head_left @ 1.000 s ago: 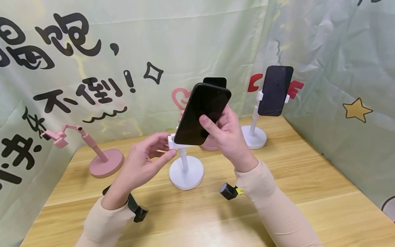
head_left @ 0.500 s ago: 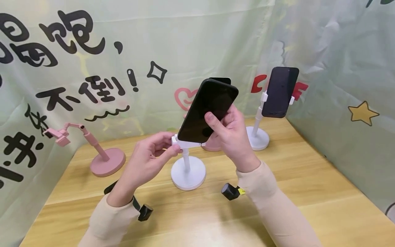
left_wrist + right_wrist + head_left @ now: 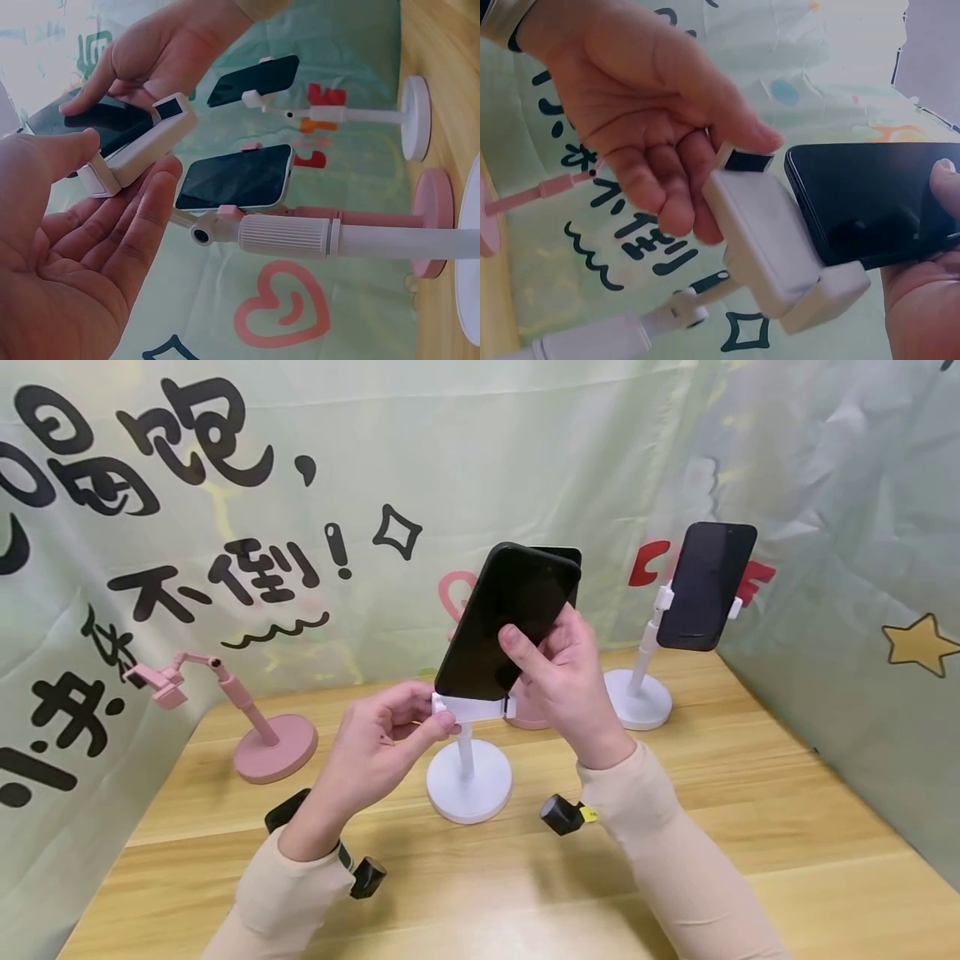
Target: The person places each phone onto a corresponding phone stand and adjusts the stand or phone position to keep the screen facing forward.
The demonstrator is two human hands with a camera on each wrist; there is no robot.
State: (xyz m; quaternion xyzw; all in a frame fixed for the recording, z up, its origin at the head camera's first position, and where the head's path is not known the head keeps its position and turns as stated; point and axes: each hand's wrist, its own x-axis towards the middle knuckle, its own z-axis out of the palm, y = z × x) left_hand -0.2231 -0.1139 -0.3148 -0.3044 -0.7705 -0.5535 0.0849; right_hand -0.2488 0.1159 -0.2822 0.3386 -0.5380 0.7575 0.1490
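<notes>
My right hand [image 3: 573, 689] grips a black smartphone [image 3: 487, 631], thumb across its dark screen and fingers behind. The phone is tilted, its lower edge just above the clamp [image 3: 474, 708] of a white phone stand [image 3: 469, 785]. My left hand [image 3: 386, 739] pinches the clamp's left end between thumb and fingers. In the right wrist view, the clamp [image 3: 769, 232] stands open between its two end pieces, with the phone [image 3: 870, 195] close beside its bed. Whether the phone touches the clamp I cannot tell.
A pink stand [image 3: 275, 748] with a folded arm stands at the left. Behind the phone, another pink stand [image 3: 433, 217] holds a phone [image 3: 236, 178]. At the back right, a white stand [image 3: 637, 700] holds a dark phone [image 3: 707, 585]. A printed cloth [image 3: 337, 443] hangs behind the wooden table [image 3: 510, 893].
The head view has shifted, so the scene sits farther right. The held phone has risen slightly from the clamp, and more of the clamp's bed and right end shows. Both hands keep their hold.
</notes>
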